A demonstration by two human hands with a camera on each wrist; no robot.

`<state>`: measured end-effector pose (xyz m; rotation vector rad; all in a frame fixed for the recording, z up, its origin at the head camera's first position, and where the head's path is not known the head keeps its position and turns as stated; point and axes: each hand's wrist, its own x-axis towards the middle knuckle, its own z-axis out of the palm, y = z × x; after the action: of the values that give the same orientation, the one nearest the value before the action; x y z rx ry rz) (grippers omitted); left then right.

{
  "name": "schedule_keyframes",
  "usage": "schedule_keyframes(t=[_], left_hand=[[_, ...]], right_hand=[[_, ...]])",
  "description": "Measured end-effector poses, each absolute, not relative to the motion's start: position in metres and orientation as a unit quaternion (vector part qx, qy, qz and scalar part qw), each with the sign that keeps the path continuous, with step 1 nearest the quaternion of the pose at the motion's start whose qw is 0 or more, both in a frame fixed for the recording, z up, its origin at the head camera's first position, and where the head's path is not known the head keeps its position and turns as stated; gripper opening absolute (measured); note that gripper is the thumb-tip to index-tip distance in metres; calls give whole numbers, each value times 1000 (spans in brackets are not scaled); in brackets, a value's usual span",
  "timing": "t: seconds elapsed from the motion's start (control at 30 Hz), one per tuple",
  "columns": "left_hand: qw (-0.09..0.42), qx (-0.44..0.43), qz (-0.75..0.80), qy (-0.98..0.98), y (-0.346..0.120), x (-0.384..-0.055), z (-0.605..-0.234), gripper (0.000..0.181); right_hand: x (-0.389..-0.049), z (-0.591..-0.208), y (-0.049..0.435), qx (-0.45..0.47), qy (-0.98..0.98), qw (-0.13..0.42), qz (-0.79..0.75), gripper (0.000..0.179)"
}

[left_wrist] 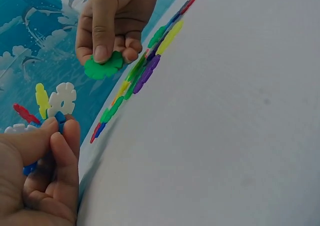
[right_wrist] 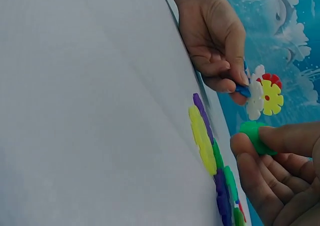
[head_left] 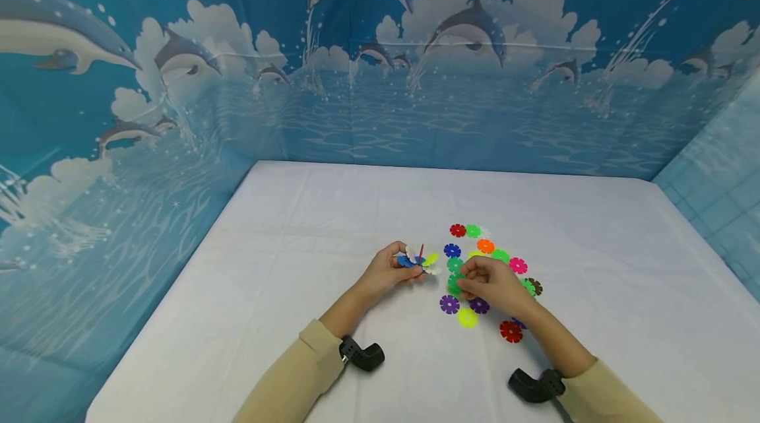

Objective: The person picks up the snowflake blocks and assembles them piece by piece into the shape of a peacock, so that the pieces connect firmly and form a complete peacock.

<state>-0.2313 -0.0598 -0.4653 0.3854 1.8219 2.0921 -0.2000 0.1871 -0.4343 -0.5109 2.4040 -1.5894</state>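
Note:
My left hand (head_left: 382,272) pinches a cluster of joined flower-shaped plastic discs by its blue disc (head_left: 404,261). White (left_wrist: 63,99), yellow (right_wrist: 273,98) and red (left_wrist: 25,113) discs stick out of that blue one at angles. To the right, my right hand (head_left: 494,283) pinches one green notched disc (left_wrist: 102,67) between thumb and fingers. In the right wrist view this green disc sits just below the cluster, apart from it. Loose discs lie on the table under and around my right hand, which hides some of them.
Several loose discs spread over the white tablecloth (head_left: 285,231), among them a purple (head_left: 449,305), a yellow (head_left: 468,318), a red (head_left: 510,332) and an orange one (head_left: 485,246). A dolphin-print curtain (head_left: 380,119) stands behind the table. Black wrist cameras (head_left: 363,356) are on both sleeves.

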Motion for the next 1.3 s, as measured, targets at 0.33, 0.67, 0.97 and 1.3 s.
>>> schedule_keyframes(t=[0.33, 0.67, 0.97, 1.3], left_hand=[[168, 150, 728, 648, -60, -231, -465, 23], [172, 152, 727, 648, -61, -231, -465, 20], [177, 155, 730, 642, -61, -233, -466, 22], [156, 169, 717, 658, -59, -229, -465, 24]], right_hand=[[-201, -438, 169, -150, 815, 90, -552, 16], [-196, -442, 161, -158, 838, 34, -521, 11], [-192, -441, 157, -169, 840, 10, -515, 9], [-186, -441, 152, -170, 856, -23, -487, 9]])
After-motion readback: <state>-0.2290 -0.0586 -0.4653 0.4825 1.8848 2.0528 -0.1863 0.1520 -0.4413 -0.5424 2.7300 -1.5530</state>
